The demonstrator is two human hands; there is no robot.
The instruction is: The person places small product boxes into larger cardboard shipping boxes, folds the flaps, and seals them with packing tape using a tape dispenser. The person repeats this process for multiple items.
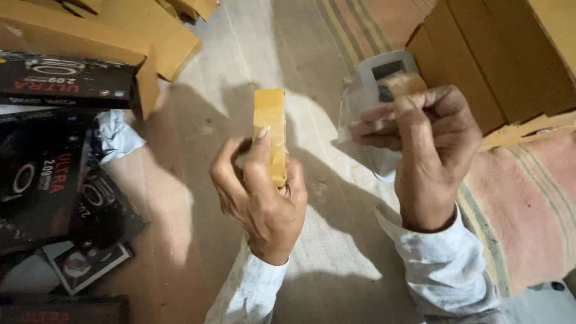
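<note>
My left hand (261, 192) grips a small flat yellow-brown cardboard box (270, 129), held upright on its edge, thumb along its side. My right hand (429, 144) is closed around a brown roll of tape (403, 84) in a grey plastic holder (384, 69), with a clear strip (351, 117) hanging down toward the floor. The two hands are apart, the box to the left of the tape holder. Both wrists wear white sleeves.
Black printed product boxes (42, 174) lie stacked at the left with a crumpled white wrapper (117, 135). Brown cartons (138, 30) stand at the top left and top right (498, 54). A striped pink mat (528, 204) covers the floor on the right.
</note>
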